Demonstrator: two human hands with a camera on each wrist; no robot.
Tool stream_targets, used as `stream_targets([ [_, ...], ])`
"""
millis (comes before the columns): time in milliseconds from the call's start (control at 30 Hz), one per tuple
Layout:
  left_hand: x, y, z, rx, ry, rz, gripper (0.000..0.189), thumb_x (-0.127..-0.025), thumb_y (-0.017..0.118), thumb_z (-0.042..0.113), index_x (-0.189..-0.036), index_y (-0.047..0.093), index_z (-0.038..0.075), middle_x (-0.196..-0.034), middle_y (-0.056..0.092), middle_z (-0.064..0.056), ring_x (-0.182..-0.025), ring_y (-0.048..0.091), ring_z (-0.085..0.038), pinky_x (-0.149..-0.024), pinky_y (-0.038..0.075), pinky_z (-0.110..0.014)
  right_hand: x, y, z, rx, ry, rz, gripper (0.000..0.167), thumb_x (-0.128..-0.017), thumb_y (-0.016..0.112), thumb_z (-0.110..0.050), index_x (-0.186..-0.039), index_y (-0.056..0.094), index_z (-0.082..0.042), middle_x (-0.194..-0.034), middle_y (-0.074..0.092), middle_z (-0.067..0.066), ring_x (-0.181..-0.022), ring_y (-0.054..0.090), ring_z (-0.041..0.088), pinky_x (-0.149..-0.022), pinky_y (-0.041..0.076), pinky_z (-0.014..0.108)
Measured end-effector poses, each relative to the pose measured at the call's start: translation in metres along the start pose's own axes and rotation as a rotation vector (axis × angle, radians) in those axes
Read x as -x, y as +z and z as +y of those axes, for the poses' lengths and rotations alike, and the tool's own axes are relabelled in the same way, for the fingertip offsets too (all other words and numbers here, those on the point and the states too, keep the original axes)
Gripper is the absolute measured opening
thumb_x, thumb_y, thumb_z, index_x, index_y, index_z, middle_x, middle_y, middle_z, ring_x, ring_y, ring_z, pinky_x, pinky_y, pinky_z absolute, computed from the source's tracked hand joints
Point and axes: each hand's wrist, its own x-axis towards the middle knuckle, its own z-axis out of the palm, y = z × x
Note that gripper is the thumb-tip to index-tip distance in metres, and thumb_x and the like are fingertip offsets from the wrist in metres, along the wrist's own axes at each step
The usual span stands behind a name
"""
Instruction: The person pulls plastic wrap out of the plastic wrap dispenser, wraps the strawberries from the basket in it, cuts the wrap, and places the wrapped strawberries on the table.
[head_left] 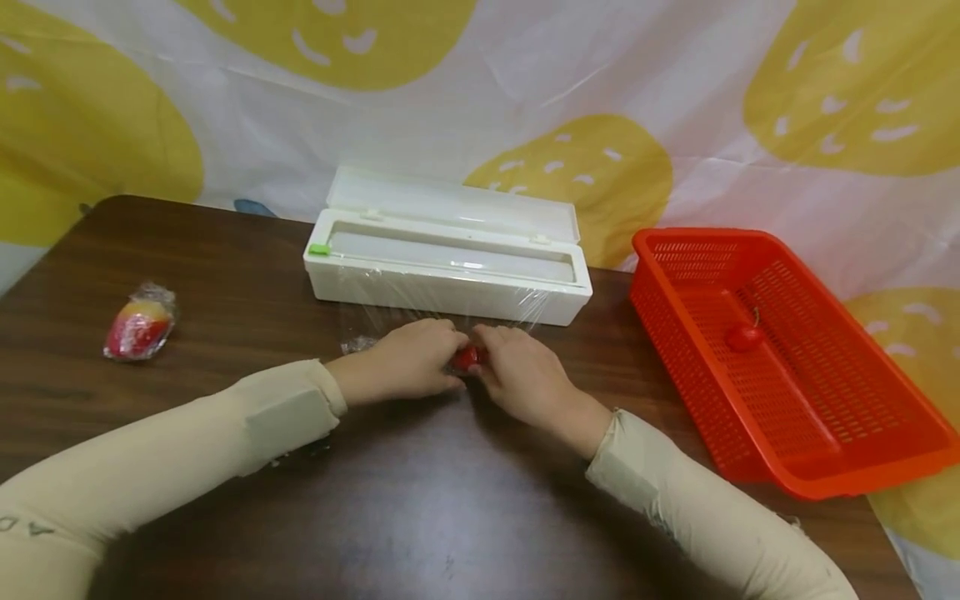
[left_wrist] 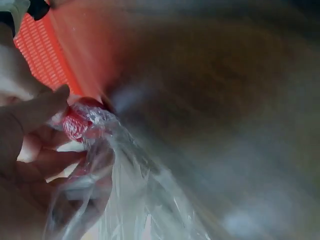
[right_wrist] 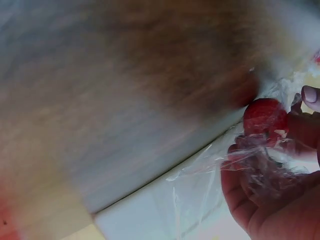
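A small round red fruit [head_left: 467,358], wrapped in clear cling film, is between my two hands just in front of the white film dispenser [head_left: 450,287]. My left hand [head_left: 408,358] grips it from the left, and my right hand [head_left: 528,375] holds it from the right with curled fingers. Stretched cling film [left_wrist: 145,200] runs from the fruit in the left wrist view. Crumpled film [right_wrist: 270,175] lies over the right fingers in the right wrist view, where the red fruit [right_wrist: 265,120] shows between the fingertips. The fingers partly hide the fruit.
A film-wrapped red and yellow fruit [head_left: 138,325] lies on the left of the dark wooden table [head_left: 420,517]. On the right stands a red plastic basket [head_left: 712,400] with a red cherry [head_left: 744,336] inside. The dispenser's lid [head_left: 450,200] stands raised before a patterned cloth [head_left: 637,75].
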Motion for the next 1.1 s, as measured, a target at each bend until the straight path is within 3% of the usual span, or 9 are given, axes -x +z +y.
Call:
stream_targets([
  [167, -0.003, 0.002, 0.0, 0.048, -0.035, 0.025, 0.042, -0.076, 0.078, 0.028, -0.107, 0.058, 0.009, -0.093, 0.068, -0.006, -0.089, 0.065, -0.025, -0.074, 0.053, -0.042, 0.0, 0.0, 0.001, -0.018, 0.056, 0.007, 0.027, -0.086, 0.068, -0.028, -0.104, 0.058, -0.01, -0.091, 0.069, 0.007, -0.089, 0.065, 0.026, -0.071, 0.053, 0.041],
  [267, -0.006, 0.001, 0.001, 0.003, -0.028, 0.024, 0.038, -0.076, 0.077, 0.03, -0.106, 0.063, 0.011, -0.093, 0.066, -0.005, -0.089, 0.062, -0.026, -0.074, 0.052, -0.042, 0.0, 0.001, 0.002, 0.021, 0.046, 0.05, 0.022, -0.087, 0.066, -0.026, -0.102, 0.063, -0.01, -0.094, 0.067, 0.006, -0.092, 0.062, 0.027, -0.074, 0.053, 0.04],
  [500, -0.009, 0.004, 0.002, -0.11, -0.004, 0.024, 0.052, -0.076, 0.076, 0.037, -0.12, 0.063, 0.012, -0.104, 0.061, -0.014, -0.098, 0.052, -0.03, -0.083, 0.048, -0.042, -0.002, 0.005, 0.006, 0.151, -0.011, 0.149, 0.017, -0.092, 0.06, -0.023, -0.092, 0.067, -0.008, -0.091, 0.062, 0.007, -0.084, 0.056, 0.026, -0.071, 0.05, 0.037],
  [633, -0.013, 0.003, 0.0, -0.088, -0.002, 0.065, 0.051, -0.076, 0.077, 0.031, -0.117, 0.06, 0.005, -0.103, 0.065, -0.013, -0.095, 0.057, -0.031, -0.082, 0.049, -0.044, -0.007, 0.007, 0.007, 0.199, -0.009, 0.122, 0.016, -0.093, 0.058, -0.019, -0.094, 0.066, -0.006, -0.088, 0.062, 0.009, -0.084, 0.056, 0.026, -0.072, 0.05, 0.036],
  [767, -0.016, -0.001, -0.003, -0.105, 0.011, 0.102, 0.042, -0.076, 0.077, 0.026, -0.107, 0.059, 0.006, -0.1, 0.069, -0.01, -0.09, 0.06, -0.032, -0.08, 0.05, -0.045, -0.015, 0.006, 0.007, 0.205, 0.021, 0.083, 0.017, -0.094, 0.057, -0.018, -0.093, 0.066, -0.003, -0.085, 0.062, 0.01, -0.082, 0.057, 0.027, -0.07, 0.051, 0.036],
  [1000, -0.012, -0.004, -0.007, -0.138, 0.047, 0.096, 0.042, -0.076, 0.076, 0.03, -0.112, 0.065, 0.011, -0.102, 0.065, -0.012, -0.097, 0.059, -0.031, -0.082, 0.049, -0.046, -0.022, 0.003, 0.009, 0.15, 0.053, 0.041, 0.024, -0.098, 0.051, -0.024, -0.094, 0.068, -0.007, -0.089, 0.063, 0.01, -0.087, 0.059, 0.029, -0.071, 0.054, 0.039],
  [1100, -0.009, -0.005, -0.01, -0.125, 0.055, 0.127, 0.043, -0.077, 0.075, 0.03, -0.114, 0.065, 0.011, -0.106, 0.065, -0.012, -0.098, 0.059, -0.03, -0.081, 0.05, -0.045, -0.023, 0.003, 0.011, 0.153, 0.036, 0.039, 0.024, -0.097, 0.052, -0.026, -0.095, 0.068, -0.008, -0.09, 0.064, 0.009, -0.088, 0.06, 0.028, -0.071, 0.054, 0.04],
])
